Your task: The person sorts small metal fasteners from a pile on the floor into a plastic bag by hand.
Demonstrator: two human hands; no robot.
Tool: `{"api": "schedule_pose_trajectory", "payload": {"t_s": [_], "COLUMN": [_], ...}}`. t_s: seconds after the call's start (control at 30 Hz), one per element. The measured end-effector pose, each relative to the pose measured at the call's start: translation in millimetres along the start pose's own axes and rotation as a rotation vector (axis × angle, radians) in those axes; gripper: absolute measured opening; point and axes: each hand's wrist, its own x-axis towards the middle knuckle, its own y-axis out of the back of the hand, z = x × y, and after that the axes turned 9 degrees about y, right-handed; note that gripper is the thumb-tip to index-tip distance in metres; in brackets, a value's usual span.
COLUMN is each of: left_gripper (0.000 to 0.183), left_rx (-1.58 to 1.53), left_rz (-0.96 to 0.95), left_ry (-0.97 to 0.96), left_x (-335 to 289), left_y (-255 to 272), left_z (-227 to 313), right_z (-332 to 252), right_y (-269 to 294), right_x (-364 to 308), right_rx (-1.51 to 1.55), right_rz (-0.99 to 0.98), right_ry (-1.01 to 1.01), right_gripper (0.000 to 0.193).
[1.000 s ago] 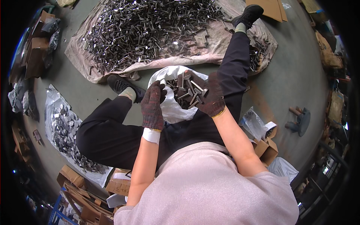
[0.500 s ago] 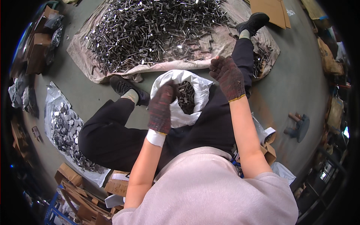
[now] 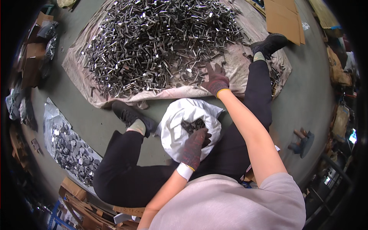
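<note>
A white sack [image 3: 172, 126] stands upright between my legs, its mouth rolled open around dark metal pieces [image 3: 191, 125]. My left hand [image 3: 194, 147], in a dark red-brown knit glove, is over the near right side of the sack's mouth. Its fingers curl inward, and what they hold, if anything, is hidden. Farther ahead, my right hand [image 3: 217, 79], gloved alike with a yellow cuff edge, reaches to the near edge of a big heap of bolt-like metal pieces [image 3: 153, 46]. Its fingers are spread, close to loose pieces on the cloth [image 3: 168, 93].
Round metal discs [image 3: 74, 149] lie on a plastic sheet at the left. Cardboard boxes [image 3: 35, 57] stand at the far left, flat cardboard [image 3: 283, 19] at the far right. A small stool-like object [image 3: 303, 142] is on the floor at the right. My shoes [image 3: 132, 117] flank the sack.
My right hand has gone from raised and closed to spread at the heap's near edge. My left hand has moved right, to the sack's near right side. The view has shifted.
</note>
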Motion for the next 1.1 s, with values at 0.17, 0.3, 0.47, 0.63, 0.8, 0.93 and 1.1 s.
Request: {"api": "schedule_pose_trajectory", "payload": {"t_s": [0.17,0.3,0.47,0.63,0.8,0.93,1.1], "left_gripper": [0.042,0.048,0.054,0.055,0.054,0.053,0.052], "left_rx": [-0.008,-0.003,-0.062,-0.058,0.041,0.092,0.081], "left_rz": [0.005,-0.025,0.024,0.019,0.038,-0.001,0.013], "left_ry": [0.055,0.072,0.136,0.189,0.137,0.116,0.120], "left_x": [8.5,14.0,26.9,22.8,24.1,27.9,24.6], "left_y": [-8.0,0.3,5.6,6.7,8.6,9.2,9.2], "left_z": [6.1,4.7,5.5,15.5,10.3,5.0,4.8], "right_z": [-4.7,-8.2,-41.5,-56.3,-23.7,-8.6,-75.0], "right_y": [31.4,47.7,13.6,-28.3,-9.3,-2.6,-14.9], "right_x": [72.5,119.9,136.8,74.4,65.2,95.9,64.2], "right_rx": [0.081,0.106,0.125,-0.041,0.033,0.000,0.030], "right_rz": [0.108,0.272,0.357,0.334,0.250,0.339,0.177], "right_ry": [-0.030,-0.021,-0.171,0.154,0.458,0.280,0.192], "right_gripper": [0.095,0.098,0.090,0.072,0.070,0.080,0.099]}}
